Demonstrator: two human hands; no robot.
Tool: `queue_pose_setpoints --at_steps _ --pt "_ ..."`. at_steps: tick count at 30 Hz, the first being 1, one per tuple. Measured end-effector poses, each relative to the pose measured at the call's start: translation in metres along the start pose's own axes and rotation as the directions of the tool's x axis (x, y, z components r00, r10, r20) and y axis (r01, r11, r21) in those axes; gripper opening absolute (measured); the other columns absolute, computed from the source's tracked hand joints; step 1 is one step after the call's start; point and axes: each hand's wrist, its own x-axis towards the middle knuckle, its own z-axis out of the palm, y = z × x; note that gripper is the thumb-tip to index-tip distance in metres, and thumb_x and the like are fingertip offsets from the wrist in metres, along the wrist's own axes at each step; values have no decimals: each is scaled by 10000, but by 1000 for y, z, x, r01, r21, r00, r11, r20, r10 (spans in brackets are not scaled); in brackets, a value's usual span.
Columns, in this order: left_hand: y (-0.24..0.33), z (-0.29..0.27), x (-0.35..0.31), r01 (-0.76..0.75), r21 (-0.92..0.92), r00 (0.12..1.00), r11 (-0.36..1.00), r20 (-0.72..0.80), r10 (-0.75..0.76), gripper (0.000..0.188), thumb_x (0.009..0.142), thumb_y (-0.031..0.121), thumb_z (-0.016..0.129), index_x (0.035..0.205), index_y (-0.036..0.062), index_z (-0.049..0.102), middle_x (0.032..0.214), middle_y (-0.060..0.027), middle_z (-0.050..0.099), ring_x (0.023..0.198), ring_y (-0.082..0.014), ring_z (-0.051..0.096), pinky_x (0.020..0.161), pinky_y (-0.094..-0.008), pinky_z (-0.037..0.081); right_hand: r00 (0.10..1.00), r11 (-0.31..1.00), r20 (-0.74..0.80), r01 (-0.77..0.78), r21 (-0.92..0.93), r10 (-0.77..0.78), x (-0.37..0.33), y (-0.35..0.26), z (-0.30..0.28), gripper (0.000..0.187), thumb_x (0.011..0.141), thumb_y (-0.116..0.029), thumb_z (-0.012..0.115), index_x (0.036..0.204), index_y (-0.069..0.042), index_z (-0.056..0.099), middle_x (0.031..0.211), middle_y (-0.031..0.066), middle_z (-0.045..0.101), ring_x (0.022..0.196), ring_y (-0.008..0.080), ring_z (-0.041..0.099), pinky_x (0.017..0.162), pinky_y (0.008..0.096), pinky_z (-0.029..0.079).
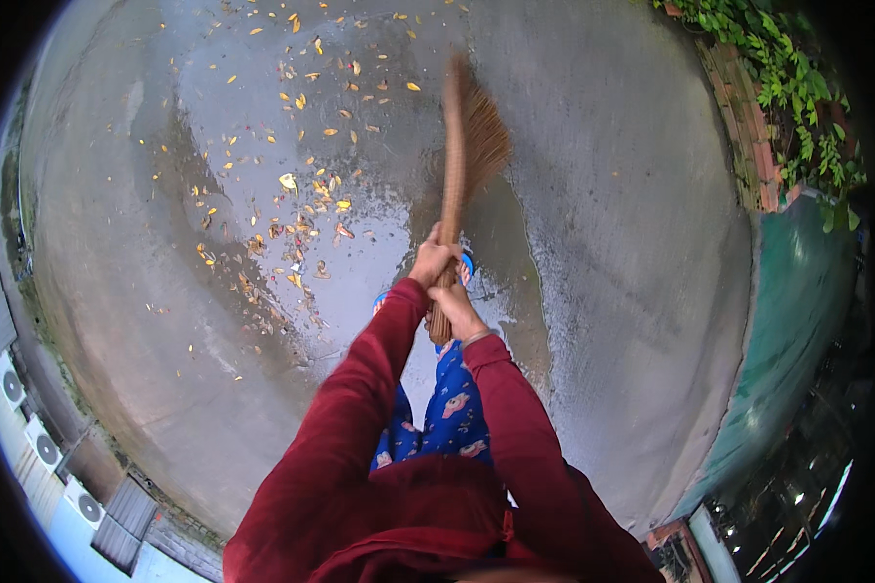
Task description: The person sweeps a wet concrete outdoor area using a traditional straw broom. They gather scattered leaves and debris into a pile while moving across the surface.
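A brown broom [453,155] of bundled stiff twigs stretches away from me, its bristles fanned out to the right at the far end and slightly blurred. My left hand [436,258] is wrapped round its handle. Closer to my body, my right hand [458,309] grips the handle near its butt end. Yellow and brown fallen leaves [311,204] lie scattered on the wet concrete [632,243], mostly left of the broom. Whether the bristles touch the ground is hard to make out.
My blue sandals [467,264] stand on wet ground just below the handle. Brick edging [744,126] with green plants [797,87] borders the far right, above a green sheet wall [797,291]. Several outdoor air-conditioner units [42,443] line the left edge.
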Motion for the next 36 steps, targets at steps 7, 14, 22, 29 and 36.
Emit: queue_pose_setpoints --at_steps 7,14,22,29,36 --pt "-12 40 10 -287 262 831 922 -410 375 798 614 27 531 1330 67 182 675 -105 555 484 -193 527 443 -304 447 957 993 283 -28 -117 60 -13 -41 -58 124 656 -133 540 686 -31 477 526 57 475 394 149 477 346 286 407" --pt "7 17 -4 -15 -129 1000 992 -13 14 768 637 -34 508 1317 154 206 588 -55 488 422 -152 480 372 -281 415 941 941 -27 335 -53 -336 -15 -11 5 114 687 -92 513 771 -18 491 562 44 471 419 163 477 380 284 414" --pt "-29 89 -17 -276 409 812 870 -386 439 807 637 42 523 1330 66 111 698 -114 523 508 -203 505 456 -306 425 945 996 326 42 -78 -14 -59 -31 -105 108 678 -104 511 754 -34 481 498 46 458 343 136 454 319 252 381" --pt "-74 188 -68 57 252 979 966 178 -104 805 664 -18 500 1349 122 99 628 -57 508 412 -127 459 360 -255 391 949 954 -271 219 203 -160 -146 19 -126 161 698 -76 481 849 -21 465 546 52 479 389 148 481 345 270 409" --pt "-104 244 63 38 450 762 892 565 -317 413 693 79 568 1074 25 419 576 -19 491 475 -122 492 431 -254 415 872 812 -486 325 485 -58 -60 -32 -200 180 696 -143 493 820 -14 513 714 71 530 620 170 533 534 312 444"
